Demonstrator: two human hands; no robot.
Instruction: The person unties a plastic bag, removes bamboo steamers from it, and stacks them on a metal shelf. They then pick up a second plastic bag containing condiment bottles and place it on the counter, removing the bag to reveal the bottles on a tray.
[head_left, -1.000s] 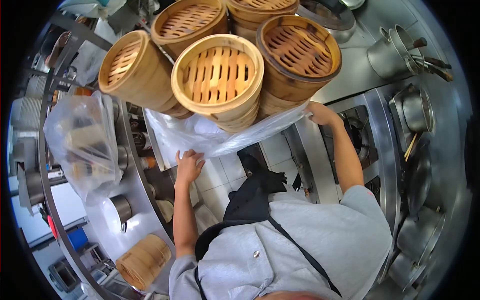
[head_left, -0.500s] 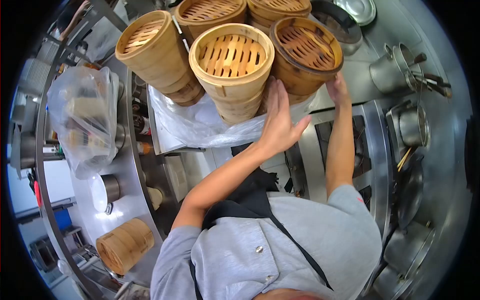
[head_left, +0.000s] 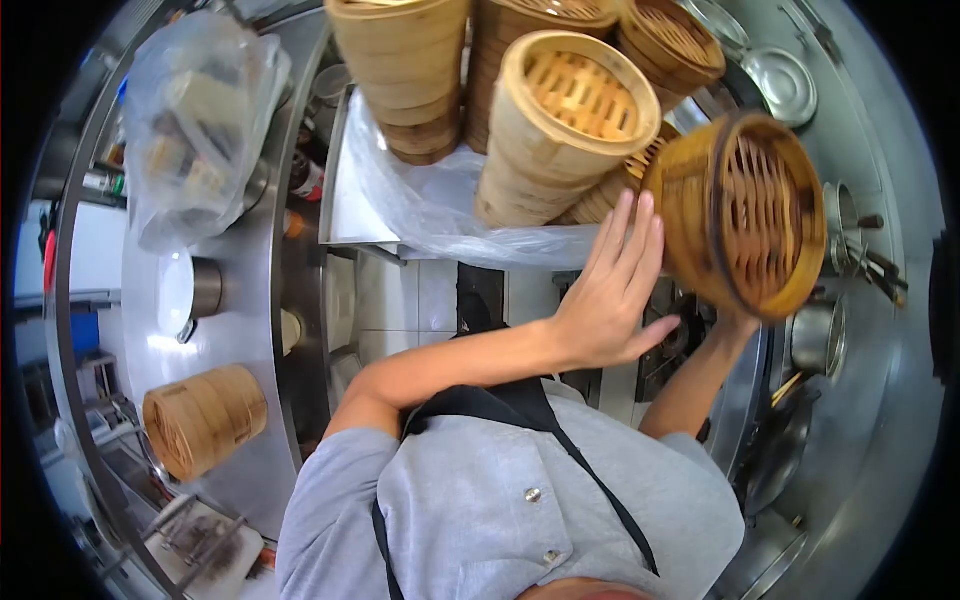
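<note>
A stained bamboo steamer stack [head_left: 765, 215] is raised and tilted, its slatted top turned to the right. My right hand [head_left: 738, 322] holds it from the lower right side, with the fingers mostly hidden behind its rim. My left hand [head_left: 610, 300] is open, fingers stretched out flat and fingertips right at the steamer's left side, thumb apart. Left of it stands a paler bamboo steamer stack [head_left: 540, 140] on clear plastic sheeting [head_left: 440, 220]. Partly behind that stack, another slatted steamer top [head_left: 645, 155] shows.
More tall steamer stacks [head_left: 400, 80] stand behind. On the left, a steel counter [head_left: 235, 340] bears a bagged bundle [head_left: 200, 130], a metal pot [head_left: 200, 290] and a bamboo steamer [head_left: 205, 420] on its side. To the right are pots [head_left: 818, 335] and a dark wok [head_left: 785, 450].
The stained steamer stack has come off its place among the others, moving right and nearer me and tilting. Both hands moved with it, and the view has shifted.
</note>
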